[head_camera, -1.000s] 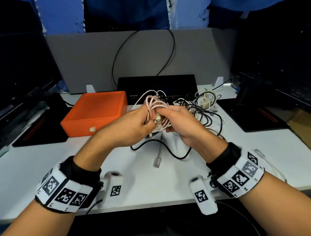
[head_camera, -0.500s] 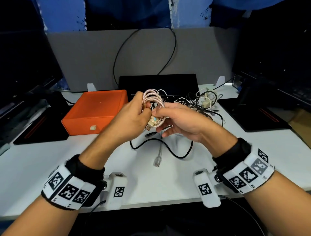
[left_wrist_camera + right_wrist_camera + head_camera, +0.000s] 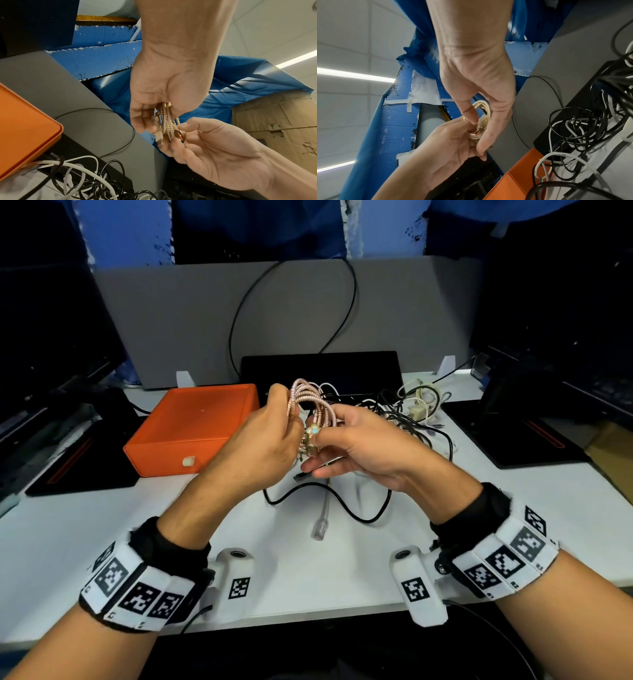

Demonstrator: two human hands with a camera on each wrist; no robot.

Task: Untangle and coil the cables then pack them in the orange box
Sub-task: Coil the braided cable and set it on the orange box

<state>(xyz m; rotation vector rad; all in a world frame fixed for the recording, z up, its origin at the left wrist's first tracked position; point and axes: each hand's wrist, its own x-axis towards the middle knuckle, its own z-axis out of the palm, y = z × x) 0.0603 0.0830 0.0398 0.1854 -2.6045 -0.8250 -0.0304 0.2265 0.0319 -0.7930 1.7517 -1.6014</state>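
Observation:
A pink braided cable (image 3: 310, 402) is wound into a small coil and held in the air above the white desk (image 3: 342, 570). My left hand (image 3: 270, 436) grips the coil's left side, its fingers curled round the strands (image 3: 165, 120). My right hand (image 3: 356, 440) pinches the coil (image 3: 483, 108) and its gold plug (image 3: 310, 445) between thumb and fingers. The closed orange box (image 3: 195, 426) lies on the desk left of my hands. Behind my right hand sits a tangle of black and white cables (image 3: 414, 412).
A black cable loop (image 3: 342, 501) and a clear network plug (image 3: 320, 530) lie on the desk under my hands. A grey partition (image 3: 274, 313) closes the back, with a black flat device (image 3: 322, 368) before it. Dark pads (image 3: 527, 443) flank the desk.
Both hands have lifted the pink coil higher and a little farther from me. The gold plug now hangs at the coil's lower side between my fingers.

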